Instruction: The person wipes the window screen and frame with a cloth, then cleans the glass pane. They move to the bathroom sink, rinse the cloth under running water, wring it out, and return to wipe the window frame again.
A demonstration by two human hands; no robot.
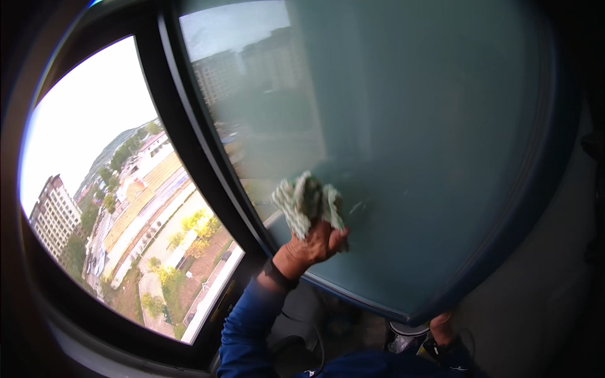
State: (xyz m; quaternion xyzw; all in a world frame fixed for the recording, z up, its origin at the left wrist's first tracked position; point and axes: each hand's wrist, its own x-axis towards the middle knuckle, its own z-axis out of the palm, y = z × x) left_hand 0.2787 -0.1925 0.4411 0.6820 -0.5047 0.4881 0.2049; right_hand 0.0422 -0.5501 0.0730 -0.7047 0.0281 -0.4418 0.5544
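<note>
My left hand [312,244] is closed on a crumpled pale green-white cloth [305,200], pressed against the lower left part of a large glass pane [416,170]. The pane sits in a dark window sash [372,309] that stands tilted in front of me. A blue sleeve and a dark wristband show on the left arm. Down at the sash's lower right corner, my right hand [443,327] appears closed at the frame's edge; its fingers are partly hidden. A faint whitish streak marks the glass right of the cloth.
On the left, a dark window frame [183,120] surrounds a bright opening onto buildings and trees far below. Beneath the sash stands a round container [406,329] with a pale rim. A dark cable [320,343] hangs beside my left sleeve.
</note>
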